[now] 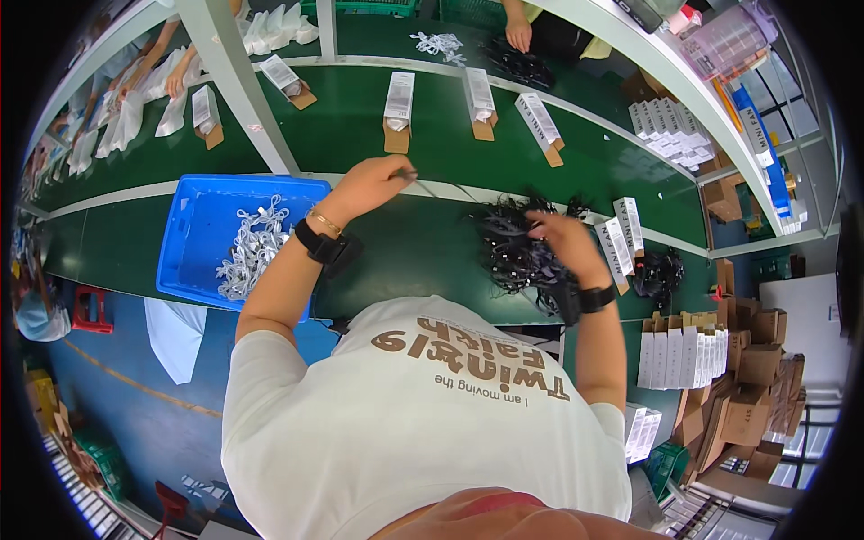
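My left hand (376, 184) is raised over the green bench, its fingers pinched on the end of a thin dark strap (439, 190). The strap runs rightward toward a tangled heap of black straps (522, 252), shiny in places. My right hand (569, 241) hovers over the right side of this heap, fingers apart and pointing left; whether they touch a strap is hard to make out. To the left of my left forearm stands a blue bin (193, 238) with a pile of white coiled cables (256, 252).
Beyond a pale rail, open white boxes (398, 101) lie on a green belt (342, 121). Two white boxes (616, 252) and a smaller black strap heap (660, 273) sit at right. Across the belt, a co-worker's hand (518, 36) is near black straps. A metal post (236, 81) rises at left.
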Motion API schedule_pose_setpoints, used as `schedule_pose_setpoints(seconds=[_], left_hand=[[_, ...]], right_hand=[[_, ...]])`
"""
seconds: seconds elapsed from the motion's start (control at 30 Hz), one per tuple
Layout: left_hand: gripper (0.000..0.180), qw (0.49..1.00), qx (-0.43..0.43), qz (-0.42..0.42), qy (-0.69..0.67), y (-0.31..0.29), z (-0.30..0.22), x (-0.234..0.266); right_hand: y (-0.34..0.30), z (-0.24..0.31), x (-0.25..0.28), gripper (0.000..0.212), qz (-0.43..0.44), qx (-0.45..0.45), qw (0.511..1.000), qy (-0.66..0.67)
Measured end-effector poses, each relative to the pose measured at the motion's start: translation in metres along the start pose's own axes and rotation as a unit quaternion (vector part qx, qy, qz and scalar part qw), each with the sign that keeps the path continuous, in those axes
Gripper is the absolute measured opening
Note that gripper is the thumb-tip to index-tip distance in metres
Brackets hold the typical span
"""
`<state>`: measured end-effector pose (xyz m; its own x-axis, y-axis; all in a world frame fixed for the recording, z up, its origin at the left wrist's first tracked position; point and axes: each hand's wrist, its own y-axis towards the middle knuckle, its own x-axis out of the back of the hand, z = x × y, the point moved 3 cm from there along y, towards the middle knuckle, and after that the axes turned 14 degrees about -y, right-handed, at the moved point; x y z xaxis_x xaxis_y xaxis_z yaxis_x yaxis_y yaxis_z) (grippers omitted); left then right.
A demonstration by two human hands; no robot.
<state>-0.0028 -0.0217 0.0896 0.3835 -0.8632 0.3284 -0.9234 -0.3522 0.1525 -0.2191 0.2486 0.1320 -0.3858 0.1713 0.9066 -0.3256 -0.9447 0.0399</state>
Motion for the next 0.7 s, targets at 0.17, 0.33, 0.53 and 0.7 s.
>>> schedule_pose_setpoints(seconds=[0.17, 0.33, 0.53, 0.7], left_hand=[[0.048, 0.984, 0.005, 0.072, 0.162, -0.002, 0.039, -0.024], [0.068, 0.979, 0.015, 0.068, 0.193, 0.003, 0.026, -0.024], [0.084, 0.98, -0.043, 0.072, 0.178, 0.0, -0.023, -0.027], [0.062, 0.95, -0.245, 0.104, -0.166, 0.03, -0.11, -0.073]], right_hand=[[0.007, 0.022, 0.06, 0.015, -0.067, -0.01, 0.968, -0.243], [0.009, 0.033, 0.084, 0.013, -0.049, 0.055, 0.968, -0.242], [0.022, 0.069, 0.091, 0.02, -0.053, 0.059, 0.99, 0.115], [0.041, 0.139, 0.069, 0.018, 0.01, 0.06, 0.937, 0.345]])
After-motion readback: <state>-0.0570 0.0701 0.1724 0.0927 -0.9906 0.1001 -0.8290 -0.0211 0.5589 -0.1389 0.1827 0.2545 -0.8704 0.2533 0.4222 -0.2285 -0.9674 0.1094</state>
